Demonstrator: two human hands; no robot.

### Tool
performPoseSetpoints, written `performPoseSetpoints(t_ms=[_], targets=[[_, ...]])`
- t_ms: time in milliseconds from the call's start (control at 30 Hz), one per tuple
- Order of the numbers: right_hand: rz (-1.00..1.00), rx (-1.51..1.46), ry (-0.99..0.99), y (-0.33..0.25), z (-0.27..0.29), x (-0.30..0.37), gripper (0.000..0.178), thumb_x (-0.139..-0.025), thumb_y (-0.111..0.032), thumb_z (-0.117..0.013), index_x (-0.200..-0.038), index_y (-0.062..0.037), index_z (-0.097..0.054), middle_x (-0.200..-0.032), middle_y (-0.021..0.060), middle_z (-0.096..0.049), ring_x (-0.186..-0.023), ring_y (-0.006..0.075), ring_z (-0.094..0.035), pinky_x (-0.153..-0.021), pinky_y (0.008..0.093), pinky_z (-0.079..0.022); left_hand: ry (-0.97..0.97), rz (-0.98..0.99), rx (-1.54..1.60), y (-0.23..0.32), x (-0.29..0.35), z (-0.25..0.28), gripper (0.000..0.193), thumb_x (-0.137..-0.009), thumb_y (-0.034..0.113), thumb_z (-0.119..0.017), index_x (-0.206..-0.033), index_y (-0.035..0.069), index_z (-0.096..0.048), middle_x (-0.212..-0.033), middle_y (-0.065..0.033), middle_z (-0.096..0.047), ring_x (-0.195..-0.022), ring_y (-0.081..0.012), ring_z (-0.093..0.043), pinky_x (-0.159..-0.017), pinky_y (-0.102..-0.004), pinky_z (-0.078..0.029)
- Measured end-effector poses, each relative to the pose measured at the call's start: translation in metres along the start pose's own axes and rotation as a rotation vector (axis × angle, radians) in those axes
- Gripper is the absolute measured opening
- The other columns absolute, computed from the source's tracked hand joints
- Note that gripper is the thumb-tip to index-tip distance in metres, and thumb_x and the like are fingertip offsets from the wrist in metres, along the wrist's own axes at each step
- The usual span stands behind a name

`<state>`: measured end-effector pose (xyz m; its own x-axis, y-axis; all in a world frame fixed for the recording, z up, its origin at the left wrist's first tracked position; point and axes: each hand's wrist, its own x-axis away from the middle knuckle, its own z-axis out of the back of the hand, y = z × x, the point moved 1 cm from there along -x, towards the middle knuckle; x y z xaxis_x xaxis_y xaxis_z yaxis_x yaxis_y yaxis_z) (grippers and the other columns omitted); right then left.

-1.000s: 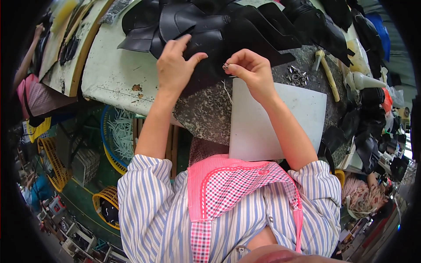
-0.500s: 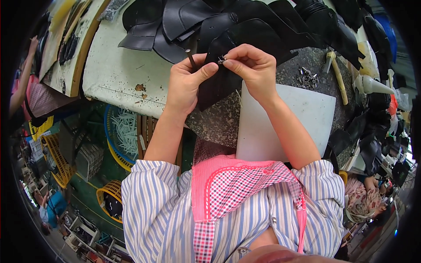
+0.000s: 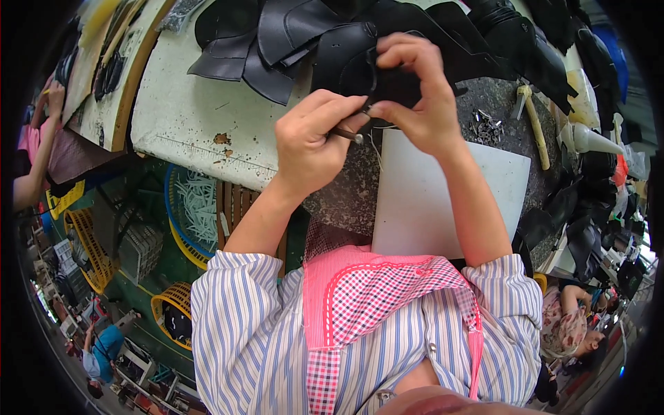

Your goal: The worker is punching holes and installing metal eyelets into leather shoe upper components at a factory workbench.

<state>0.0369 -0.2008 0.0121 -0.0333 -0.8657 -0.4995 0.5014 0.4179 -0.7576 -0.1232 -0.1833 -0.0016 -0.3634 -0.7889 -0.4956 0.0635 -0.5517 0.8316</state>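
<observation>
Above the front of the bench, my left hand is closed, with a dark metal rod tucked in its fingers. Its thumb and forefinger also pinch the edge of a black leather piece. My right hand is curled at the same leather, its thumb close to the left fingertips and its slightly blurred upper fingers on the edge farther up. Any small part between the fingertips is hidden. Just right of my right hand, small metal fittings lie in a pile on a dark speckled slab.
A white board lies under my right forearm. A hammer with a wooden handle rests to the right, near a white bottle. More black leather pieces are heaped at the back. Below left stands a blue basket of pale strips.
The rod in my left hand has tipped from upright to pointing right. My right hand has opened wider and moved up along the leather edge. The left hand has shifted right.
</observation>
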Motion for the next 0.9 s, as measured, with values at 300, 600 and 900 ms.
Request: performPoseSetpoints(t_ms=[300, 600, 900], targets=[[-0.235, -0.144, -0.042, -0.034, 0.015, 0.011, 0.019, -0.059, 0.01, -0.062, -0.075, 0.002, -0.057, -0.072, 0.0061, -0.059, -0.068, 0.0126, -0.055, -0.065, 0.022, -0.043, 0.243, -0.31, 0.008, 0.007, 0.006, -0.021, 0.033, -0.052, -0.01, -0.053, -0.082, 0.001, -0.06, -0.069, -0.0076, -0.056, -0.056, -0.0215, -0.05, -0.05, -0.0295, -0.041], [-0.333, -0.68, -0.097, -0.037, 0.04, 0.011, 0.024, -0.06, 0.008, -0.064, -0.072, -0.0019, -0.045, -0.075, 0.0087, -0.053, -0.069, 0.0116, -0.049, -0.068, 0.0219, -0.041, 0.454, -0.711, -0.236, 0.031, -0.005, -0.026, 0.027, -0.058, 0.006, -0.055, -0.085, 0.003, -0.058, -0.07, -0.003, -0.05, -0.054, -0.0175, -0.047, -0.045, -0.0263, -0.037], [-0.292, -0.656, 0.001, -0.042, 0.043, 0.023, 0.026, -0.057, 0.007, -0.067, -0.071, -0.0018, -0.048, -0.074, 0.0091, -0.052, -0.072, 0.015, -0.051, -0.07, 0.0235, -0.04, 0.401, -0.703, -0.167, 0.035, -0.002, -0.032, 0.03, -0.053, 0.005, -0.057, -0.083, 0.003, -0.057, -0.068, -0.003, -0.051, -0.054, -0.0189, -0.047, -0.047, -0.0276, -0.038]])
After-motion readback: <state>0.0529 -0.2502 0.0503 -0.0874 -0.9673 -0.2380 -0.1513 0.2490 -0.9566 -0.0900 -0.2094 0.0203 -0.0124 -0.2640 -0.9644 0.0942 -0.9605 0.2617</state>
